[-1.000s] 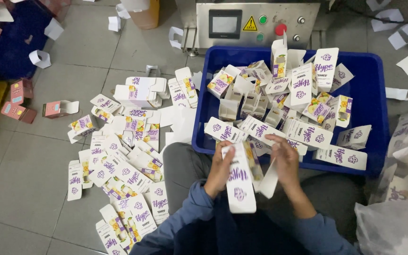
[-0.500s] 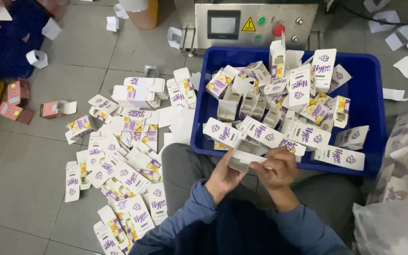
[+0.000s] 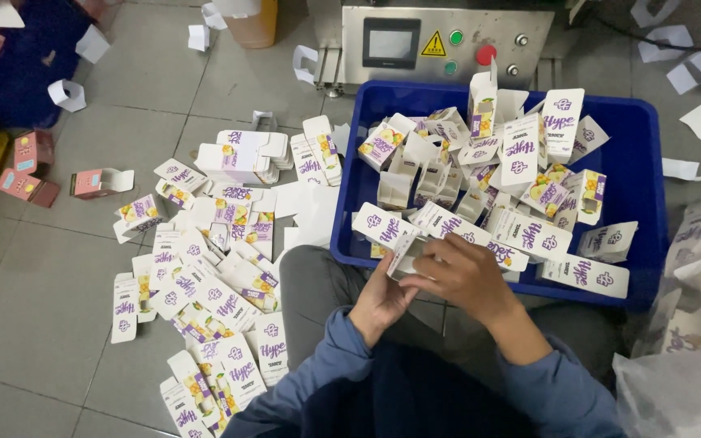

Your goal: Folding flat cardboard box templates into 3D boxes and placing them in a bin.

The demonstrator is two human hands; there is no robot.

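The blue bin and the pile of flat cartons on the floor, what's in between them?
In the head view, a few blank white card sheets lie on the grey floor between the blue bin and the pile of flat cartons; nearer the person, a grey-trousered knee fills the gap.

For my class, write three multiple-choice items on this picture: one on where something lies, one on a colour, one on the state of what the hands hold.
1. Where does the heap of flat cartons lie?
A. on the floor beside the person's left arm
B. inside the crate
C. on top of the machine

2. What colour is the plastic crate that holds the folded boxes?
A. red
B. blue
C. green

3. How is the white carton held?
A. lying untouched on the floor
B. by one hand only
C. between both hands

Answers:
1. A, the cartons spread over the grey tiles outside the crate.
2. B, its rim and walls are blue.
3. C, the left hand and the right hand both grip it at the crate's near edge.
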